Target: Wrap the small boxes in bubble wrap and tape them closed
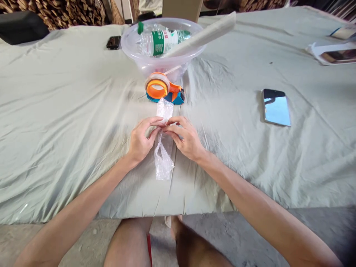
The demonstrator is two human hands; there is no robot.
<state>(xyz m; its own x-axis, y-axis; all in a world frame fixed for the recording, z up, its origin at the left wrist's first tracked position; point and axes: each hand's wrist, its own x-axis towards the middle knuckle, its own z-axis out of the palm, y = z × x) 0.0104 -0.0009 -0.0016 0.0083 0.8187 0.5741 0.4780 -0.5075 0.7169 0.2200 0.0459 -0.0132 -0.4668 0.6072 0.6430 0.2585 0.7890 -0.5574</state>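
As we looked down at the table [83,129], the bubble wrap [164,167] lay directly between our two hands, its long axis running away from us, from near the table's front edge towards the tape dispenser [175,88]. That line mattered most: the strip ran across the reach of both arms, so the left hand [141,140] met it from its left side and the right hand [187,140] from its right. Neither hand was clearly nearer, for the fingertips of both came together at the strip's narrow middle.

We had each hand drawn into a narrow pinch on the wrap, the fingers bent and the tips almost meeting; exactly how thumb and fingers split the plastic was hidden from us. Beyond the pinch, a short, flatter end pointed at the dispenser, though we could not tell whether the two touched. On our side, a longer, crumpled tail with a slit-like gap lay loose on the cloth. The dispenser stood just past the far end, in front of the basin [143,63].
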